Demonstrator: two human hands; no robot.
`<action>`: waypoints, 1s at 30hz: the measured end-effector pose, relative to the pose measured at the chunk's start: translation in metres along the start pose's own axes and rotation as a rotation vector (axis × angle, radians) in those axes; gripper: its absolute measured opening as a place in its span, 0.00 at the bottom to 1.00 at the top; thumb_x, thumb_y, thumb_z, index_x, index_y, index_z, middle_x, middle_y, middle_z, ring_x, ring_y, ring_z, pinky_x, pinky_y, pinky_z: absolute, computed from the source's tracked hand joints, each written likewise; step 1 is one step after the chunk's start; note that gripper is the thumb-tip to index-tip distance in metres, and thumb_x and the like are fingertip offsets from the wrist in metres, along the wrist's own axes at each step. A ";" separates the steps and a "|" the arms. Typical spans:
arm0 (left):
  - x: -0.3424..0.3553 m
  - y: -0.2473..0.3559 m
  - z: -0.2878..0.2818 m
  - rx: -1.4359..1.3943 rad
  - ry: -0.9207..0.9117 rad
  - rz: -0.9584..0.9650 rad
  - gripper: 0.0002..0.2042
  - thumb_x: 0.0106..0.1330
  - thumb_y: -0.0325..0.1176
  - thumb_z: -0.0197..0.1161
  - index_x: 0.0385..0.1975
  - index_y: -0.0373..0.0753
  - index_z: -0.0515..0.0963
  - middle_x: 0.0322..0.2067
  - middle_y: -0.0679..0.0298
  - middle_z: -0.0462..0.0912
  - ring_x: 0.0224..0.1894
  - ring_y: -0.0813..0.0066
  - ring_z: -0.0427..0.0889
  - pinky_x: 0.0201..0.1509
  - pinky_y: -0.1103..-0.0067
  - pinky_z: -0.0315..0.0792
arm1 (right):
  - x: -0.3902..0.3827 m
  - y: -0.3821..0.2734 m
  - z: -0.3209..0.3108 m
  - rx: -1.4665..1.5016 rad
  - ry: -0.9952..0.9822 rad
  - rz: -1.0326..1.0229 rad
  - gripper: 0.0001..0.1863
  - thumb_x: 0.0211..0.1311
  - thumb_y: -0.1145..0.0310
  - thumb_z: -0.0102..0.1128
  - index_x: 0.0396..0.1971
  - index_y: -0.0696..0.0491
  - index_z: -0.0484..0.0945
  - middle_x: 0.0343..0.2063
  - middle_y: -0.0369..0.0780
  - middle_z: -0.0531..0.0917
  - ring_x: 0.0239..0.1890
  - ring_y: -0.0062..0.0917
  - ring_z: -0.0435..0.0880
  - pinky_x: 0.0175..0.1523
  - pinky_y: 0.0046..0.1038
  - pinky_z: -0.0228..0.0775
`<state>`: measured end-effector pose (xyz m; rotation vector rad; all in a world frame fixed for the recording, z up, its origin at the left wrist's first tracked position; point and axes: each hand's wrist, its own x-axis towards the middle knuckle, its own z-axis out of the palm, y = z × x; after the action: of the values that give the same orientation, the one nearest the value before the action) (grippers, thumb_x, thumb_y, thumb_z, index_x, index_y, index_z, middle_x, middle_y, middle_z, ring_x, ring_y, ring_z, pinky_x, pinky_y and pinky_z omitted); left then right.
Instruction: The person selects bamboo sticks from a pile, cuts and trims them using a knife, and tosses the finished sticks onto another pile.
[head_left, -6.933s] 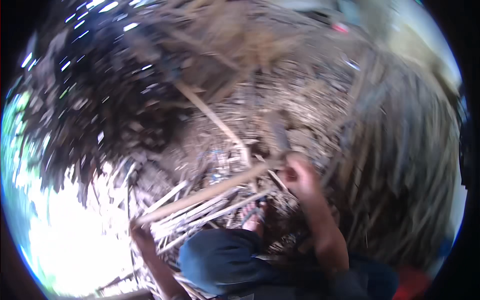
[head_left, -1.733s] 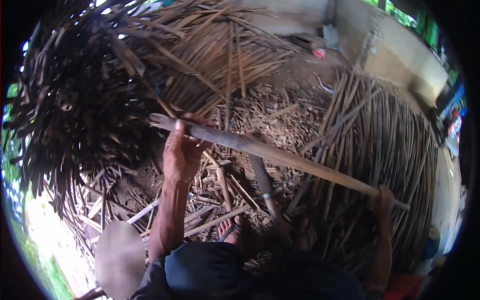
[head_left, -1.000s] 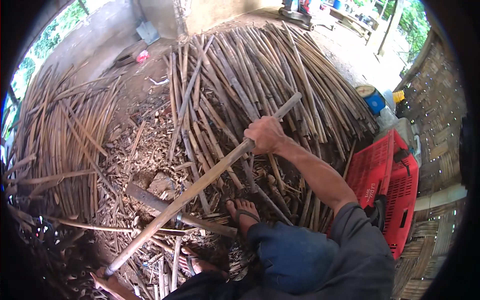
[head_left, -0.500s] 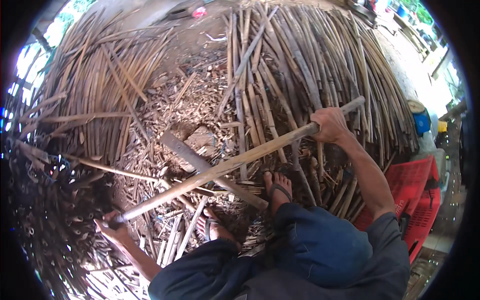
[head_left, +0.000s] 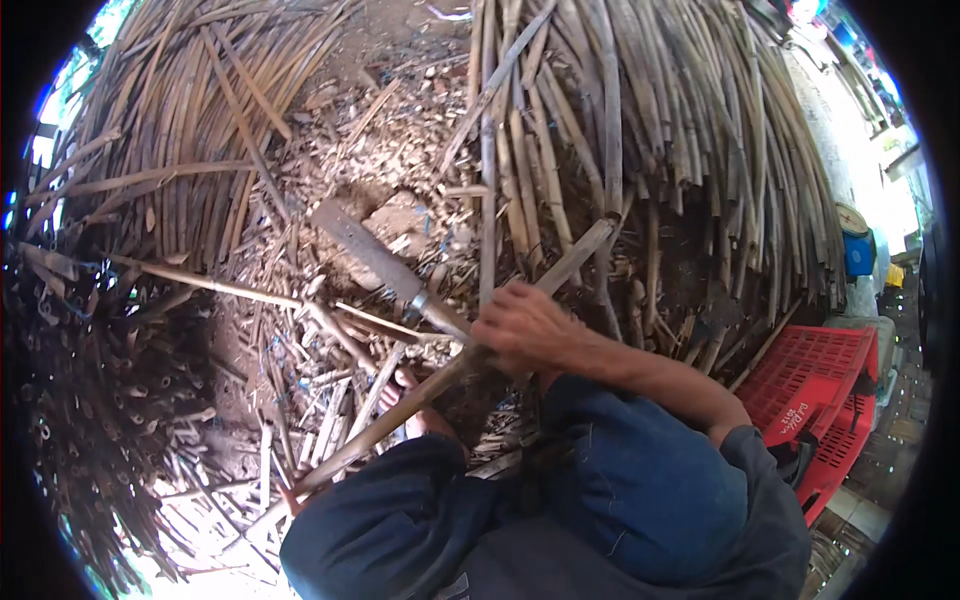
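A bamboo pole (head_left: 400, 410) slants from near my left knee up toward the stacked poles at right. At its lower end, my left hand (head_left: 291, 499) is mostly hidden behind the knee; a bit of finger shows against the pole, closed on it. My right hand (head_left: 525, 325) is closed at the handle end of a machete (head_left: 370, 250), right where the pole passes beneath the hand. The machete's broad grey blade points up and left over the chips, with a metal collar joining it to the handle. My sandalled left foot (head_left: 425, 415) is partly covered by the pole.
Stacked bamboo poles (head_left: 690, 120) lie at far right, with another pile (head_left: 190, 120) at far left. Dark bundled cane ends (head_left: 90, 400) crowd the left side. Chips and split pieces (head_left: 410, 110) litter the ground. A red plastic crate (head_left: 815, 390) stands by my right knee.
My right hand has left the pole's upper end and come down left to the machete handle. The pole has slid down and left, with my left hand moving lower behind my knee.
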<state>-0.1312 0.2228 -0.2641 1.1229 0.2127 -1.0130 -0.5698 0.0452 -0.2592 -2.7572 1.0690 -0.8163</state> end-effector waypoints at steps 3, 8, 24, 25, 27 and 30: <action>0.005 0.050 -0.012 -0.035 -0.017 0.170 0.12 0.63 0.41 0.63 0.35 0.40 0.73 0.29 0.66 0.74 0.34 0.73 0.74 0.42 0.72 0.72 | 0.006 0.018 -0.017 -0.044 -0.260 0.203 0.16 0.32 0.58 0.70 0.23 0.48 0.78 0.23 0.38 0.80 0.30 0.37 0.83 0.36 0.39 0.75; -0.005 0.129 -0.025 -0.106 -0.014 0.552 0.07 0.64 0.35 0.60 0.31 0.42 0.70 0.25 0.69 0.69 0.26 0.79 0.69 0.32 0.79 0.68 | -0.004 0.050 -0.038 -0.065 -0.394 0.231 0.17 0.29 0.58 0.71 0.24 0.49 0.81 0.24 0.40 0.83 0.32 0.39 0.84 0.34 0.40 0.75; -0.028 0.099 0.021 -0.107 -0.233 0.546 0.17 0.73 0.49 0.54 0.39 0.39 0.76 0.27 0.63 0.80 0.32 0.70 0.81 0.42 0.70 0.78 | -0.117 0.165 -0.021 -0.039 -0.290 0.323 0.14 0.40 0.68 0.66 0.31 0.55 0.81 0.29 0.49 0.83 0.33 0.48 0.82 0.40 0.45 0.74; -0.030 0.107 0.014 -0.051 -0.016 0.476 0.17 0.73 0.48 0.55 0.41 0.37 0.76 0.34 0.59 0.82 0.38 0.67 0.82 0.43 0.70 0.77 | -0.114 0.167 -0.033 -0.045 -0.281 0.361 0.14 0.41 0.68 0.66 0.31 0.55 0.81 0.30 0.49 0.83 0.34 0.47 0.82 0.41 0.45 0.74; -0.031 0.110 0.008 0.258 0.169 0.654 0.20 0.73 0.46 0.55 0.47 0.32 0.72 0.38 0.56 0.80 0.41 0.64 0.82 0.50 0.63 0.78 | -0.103 0.165 -0.054 -0.047 -0.247 0.461 0.14 0.43 0.67 0.66 0.33 0.55 0.80 0.31 0.48 0.83 0.34 0.46 0.82 0.42 0.44 0.74; -0.042 0.093 0.027 1.157 0.387 1.261 0.24 0.64 0.32 0.65 0.59 0.33 0.68 0.50 0.50 0.76 0.55 0.59 0.76 0.58 0.65 0.71 | -0.080 0.154 -0.090 -0.057 -0.176 0.562 0.15 0.46 0.67 0.65 0.36 0.55 0.79 0.33 0.48 0.82 0.35 0.43 0.82 0.43 0.43 0.74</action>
<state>-0.0927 0.2303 -0.1665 2.0416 -0.8184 0.3555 -0.7575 -0.0092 -0.2573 -2.3072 1.7192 -0.4581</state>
